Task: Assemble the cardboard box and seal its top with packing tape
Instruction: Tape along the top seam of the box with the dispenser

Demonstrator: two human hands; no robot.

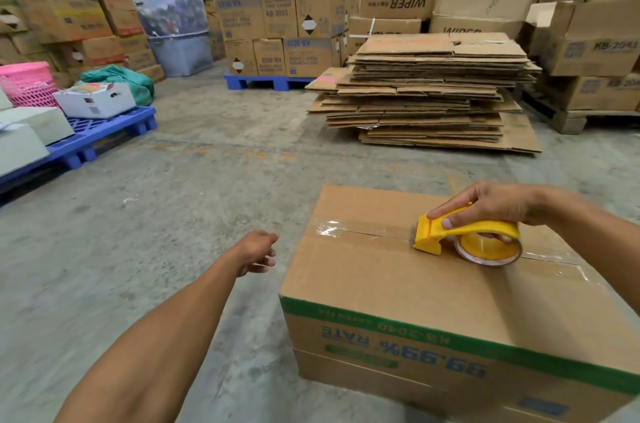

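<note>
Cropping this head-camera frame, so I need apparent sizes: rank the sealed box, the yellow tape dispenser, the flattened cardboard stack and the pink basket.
1. Sealed box, though nearness inflates it
2. Flattened cardboard stack
3. Yellow tape dispenser
4. Pink basket, partly cut off; close to the dispenser, so unsure

- My left hand (pixel 258 251) is bare: no glove, no ring that I can make out, though it shows slightly blurred.
- My right hand (pixel 491 204) is bare too, with short nails on the fingers.
- Both my forearms are uncovered, no sleeve, watch or band reaching into view.
</note>
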